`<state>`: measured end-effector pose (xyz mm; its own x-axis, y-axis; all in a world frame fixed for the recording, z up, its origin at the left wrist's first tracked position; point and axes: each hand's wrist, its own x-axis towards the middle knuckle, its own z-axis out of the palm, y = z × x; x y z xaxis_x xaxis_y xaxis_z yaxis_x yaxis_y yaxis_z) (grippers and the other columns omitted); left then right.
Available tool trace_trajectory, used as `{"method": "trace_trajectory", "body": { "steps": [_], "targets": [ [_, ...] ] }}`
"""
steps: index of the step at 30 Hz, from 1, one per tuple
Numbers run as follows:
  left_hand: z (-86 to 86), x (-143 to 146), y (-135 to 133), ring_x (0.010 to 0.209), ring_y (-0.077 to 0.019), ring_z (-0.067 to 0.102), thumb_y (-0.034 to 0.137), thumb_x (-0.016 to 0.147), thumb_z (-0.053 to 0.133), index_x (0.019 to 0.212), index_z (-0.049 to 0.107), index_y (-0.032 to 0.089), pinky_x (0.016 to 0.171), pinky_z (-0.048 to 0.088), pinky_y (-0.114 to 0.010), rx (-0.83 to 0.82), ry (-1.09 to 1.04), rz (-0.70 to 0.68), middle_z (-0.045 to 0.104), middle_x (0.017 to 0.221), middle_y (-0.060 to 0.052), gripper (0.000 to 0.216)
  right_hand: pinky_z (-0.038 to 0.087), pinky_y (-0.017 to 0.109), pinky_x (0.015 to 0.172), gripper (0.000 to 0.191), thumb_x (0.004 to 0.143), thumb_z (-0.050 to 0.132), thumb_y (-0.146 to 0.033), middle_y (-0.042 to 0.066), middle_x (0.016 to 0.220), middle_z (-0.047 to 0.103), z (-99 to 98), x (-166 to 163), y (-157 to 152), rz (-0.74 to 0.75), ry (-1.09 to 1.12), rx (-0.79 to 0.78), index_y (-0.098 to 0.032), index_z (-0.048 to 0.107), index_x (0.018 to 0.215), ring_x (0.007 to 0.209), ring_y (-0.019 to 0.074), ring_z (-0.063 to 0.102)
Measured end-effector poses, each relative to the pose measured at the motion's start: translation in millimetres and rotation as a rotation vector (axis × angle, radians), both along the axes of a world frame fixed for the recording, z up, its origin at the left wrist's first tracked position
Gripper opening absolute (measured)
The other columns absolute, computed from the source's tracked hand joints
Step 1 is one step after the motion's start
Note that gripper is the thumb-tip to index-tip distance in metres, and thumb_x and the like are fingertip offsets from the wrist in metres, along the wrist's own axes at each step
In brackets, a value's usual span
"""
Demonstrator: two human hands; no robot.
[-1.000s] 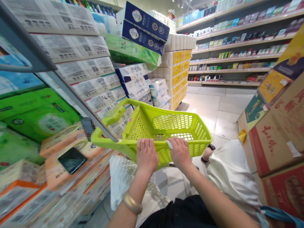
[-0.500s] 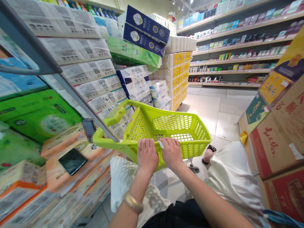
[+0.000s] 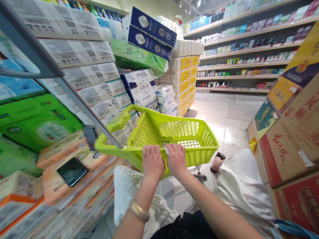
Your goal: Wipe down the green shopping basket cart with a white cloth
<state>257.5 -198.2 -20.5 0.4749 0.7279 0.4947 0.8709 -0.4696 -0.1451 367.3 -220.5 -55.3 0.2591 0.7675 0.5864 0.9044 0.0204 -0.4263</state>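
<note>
As both hands (image 3: 153,164) (image 3: 176,161) curl over the basket's rim (image 3: 200,149), right fingers (image 3: 175,148) hold something white (image 3: 166,151).

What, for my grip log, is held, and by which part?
Left hand and right hand hold the green shopping cart by its near rim; the white scrap: cannot tell.

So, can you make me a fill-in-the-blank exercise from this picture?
The left hand and right hand both hold the green basket; the bracelet is on the ____ wrist.
The dark blue boxes bear the number ____.
Those boxes rest on a pack coloured ____.
The phone lies on packaging coloured ____.
Missing words: left; 10; green; orange.
</note>
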Motion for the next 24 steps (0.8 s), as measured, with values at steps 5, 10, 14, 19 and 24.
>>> {"method": "trace_trajectory", "body": {
  "steps": [5, 10, 14, 19, 24],
  "targets": [
    [1.3, -3.3, 0.2, 0.117, -0.0322, 0.048, 0.017, 0.074, 0.052, 0.116, 0.056, 0.007, 0.111, 0.028, -0.049, -0.002, 0.031, -0.002, 0.06, 0.112, -0.018, 0.043, 0.028, 0.032, 0.093, 0.035, 0.081, 0.049, -0.005, 0.003, 0.101, 0.065, -8.8, 21.7, -11.0, 0.021, -0.04, 0.019, -0.023, 0.061, 0.108, 0.097, 0.0186, 0.052],
    [3.0, -0.6, -1.1, 0.117, -0.0329, 0.048, 0.017, 0.072, 0.053, 0.114, 0.057, 0.008, 0.11, 0.029, -0.05, -0.01, 0.017, 0.016, 0.059, 0.113, -0.018, 0.043, 0.028, 0.033, 0.095, 0.033, 0.079, 0.049, -0.004, 0.004, 0.101, 0.065, -23.1, 63.6, -28.2, -0.12, -0.041, 0.026, -0.021, 0.062, 0.104, 0.097, 0.0199, 0.051],
    [3.0, 1.8, -2.2, 0.118, -0.0334, 0.046, 0.017, 0.072, 0.053, 0.116, 0.056, 0.007, 0.11, 0.029, -0.052, -0.014, -0.009, 0.009, 0.059, 0.113, -0.019, 0.045, 0.028, 0.035, 0.094, 0.032, 0.078, 0.049, -0.005, 0.004, 0.098, 0.065, -17.0, 47.0, -20.3, -0.141, 0.001, 0.024, -0.021, 0.063, 0.102, 0.095, 0.0208, 0.051],
    [2.1, -0.2, -1.6, 0.116, -0.0326, 0.048, 0.014, 0.073, 0.052, 0.113, 0.057, 0.005, 0.11, 0.029, -0.049, 0.01, 0.01, 0.015, 0.059, 0.111, -0.019, 0.042, 0.03, 0.033, 0.092, 0.032, 0.081, 0.048, -0.005, 0.004, 0.096, 0.066, -3.1, 4.8, -5.0, -0.003, 0.027, 0.028, -0.022, 0.063, 0.102, 0.093, 0.0192, 0.052],
    [0.7, -3.7, -0.1, 0.117, -0.0327, 0.048, 0.016, 0.074, 0.053, 0.115, 0.057, 0.007, 0.109, 0.03, -0.051, -0.001, 0.013, -0.005, 0.06, 0.112, -0.018, 0.043, 0.029, 0.032, 0.096, 0.039, 0.08, 0.048, -0.005, 0.004, 0.109, 0.064, -11.0, 22.7, -15.4, 0.089, -0.025, 0.047, -0.022, 0.06, 0.113, 0.104, 0.0187, 0.051]
  ]
}}
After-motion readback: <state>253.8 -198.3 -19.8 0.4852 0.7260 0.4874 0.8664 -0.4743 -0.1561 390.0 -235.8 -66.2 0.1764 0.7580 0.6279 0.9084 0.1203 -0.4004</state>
